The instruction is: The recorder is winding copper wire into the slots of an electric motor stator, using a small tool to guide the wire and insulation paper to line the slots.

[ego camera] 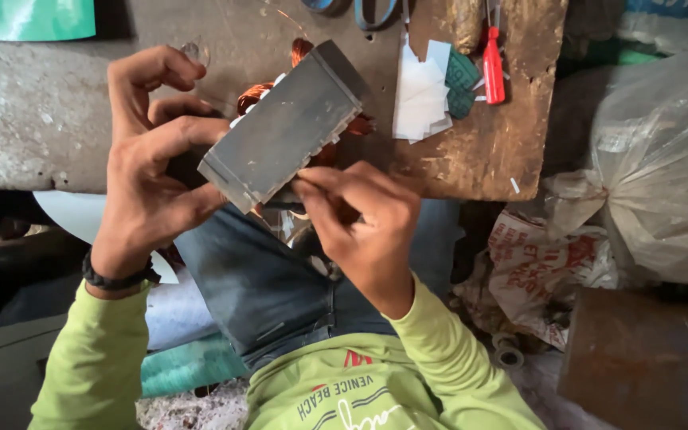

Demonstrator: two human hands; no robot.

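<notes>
Two hands are seen over the lap: the left hand (pixel 149 171) is wrapped around the grey metal block (pixel 280 127) with copper winding (pixel 252 95), held above the wooden board (pixel 495 151); the right hand (pixel 360 223) is pinched at its lower edge, with white paper slips (pixel 422 99) and a red screwdriver (pixel 493 68) lying further right

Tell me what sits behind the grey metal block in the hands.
Copper wire coils show past the grey metal block, held by left hand and right hand. The block hides how far they run.
</notes>
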